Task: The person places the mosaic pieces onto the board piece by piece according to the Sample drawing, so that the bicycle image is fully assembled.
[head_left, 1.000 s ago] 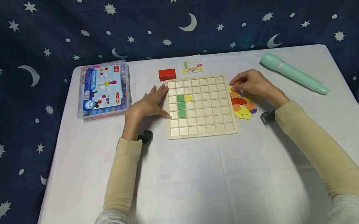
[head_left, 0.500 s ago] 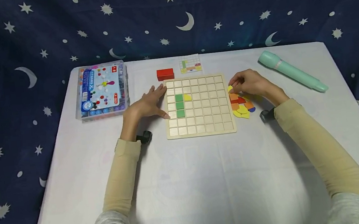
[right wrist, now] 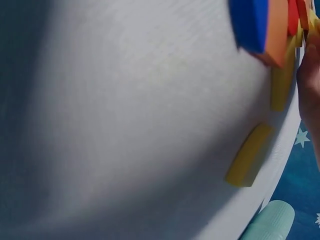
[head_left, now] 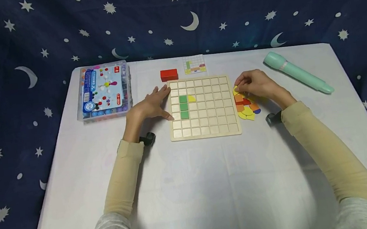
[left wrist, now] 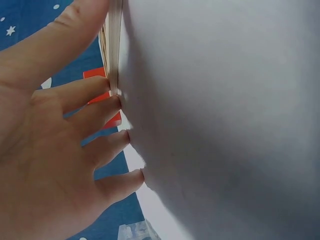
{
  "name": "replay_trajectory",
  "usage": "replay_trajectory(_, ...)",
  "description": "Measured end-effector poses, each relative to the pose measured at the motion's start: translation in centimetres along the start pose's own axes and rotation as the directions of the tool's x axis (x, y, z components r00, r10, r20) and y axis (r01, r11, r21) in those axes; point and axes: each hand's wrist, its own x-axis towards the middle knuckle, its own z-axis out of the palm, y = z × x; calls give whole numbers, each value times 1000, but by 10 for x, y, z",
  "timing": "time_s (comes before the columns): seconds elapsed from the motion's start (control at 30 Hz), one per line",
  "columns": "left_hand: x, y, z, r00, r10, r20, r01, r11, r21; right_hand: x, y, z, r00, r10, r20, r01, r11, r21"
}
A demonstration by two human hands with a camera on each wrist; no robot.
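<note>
A wooden grid board (head_left: 212, 121) lies on the table in the head view. Three green square tiles (head_left: 184, 107) form a column in it, with a yellow quarter-round tile (head_left: 192, 98) beside the top one. My left hand (head_left: 148, 107) rests with spread fingers against the board's left edge; in the left wrist view its thumb and index finger touch that edge. At the board's right side my right hand (head_left: 258, 83) pinches a yellow tile (head_left: 235, 90) at the top of a loose pile. That pile holds orange tiles (head_left: 239, 108), red, yellow and blue ones, partly hidden by the hand.
A red block (head_left: 169, 75) and a printed pattern card (head_left: 194, 64) lie behind the board. To the left is a clear case of beads (head_left: 103, 92); at the right rear lies a mint-green microphone-shaped object (head_left: 298, 73). One yellow tile (right wrist: 249, 156) lies apart near the right wrist.
</note>
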Motion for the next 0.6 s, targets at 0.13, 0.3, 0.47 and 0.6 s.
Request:
replay_trajectory(0.13, 0, 1, -1, 1000, -9, 3, 9, 1000, 2, -4, -2, -1, 999, -28, -30, 28, 1000, -4)
replay_trajectory(0.3, 1, 1, -2, 1000, -25, 7, 25, 1000, 6, -8, -8, 0, 1000, -29, -4, 29, 999, 33)
replay_trajectory(0.47, 0, 3, -3, 1000, -30, 9, 30, 1000, -1, -12, -16, 7, 999, -18, 40, 16, 998, 58)
replay_trajectory(0.6, -1, 4, -3, 1000, -26, 10, 26, 1000, 0, -13, -23, 14, 998, -13, 54, 9, 997, 72)
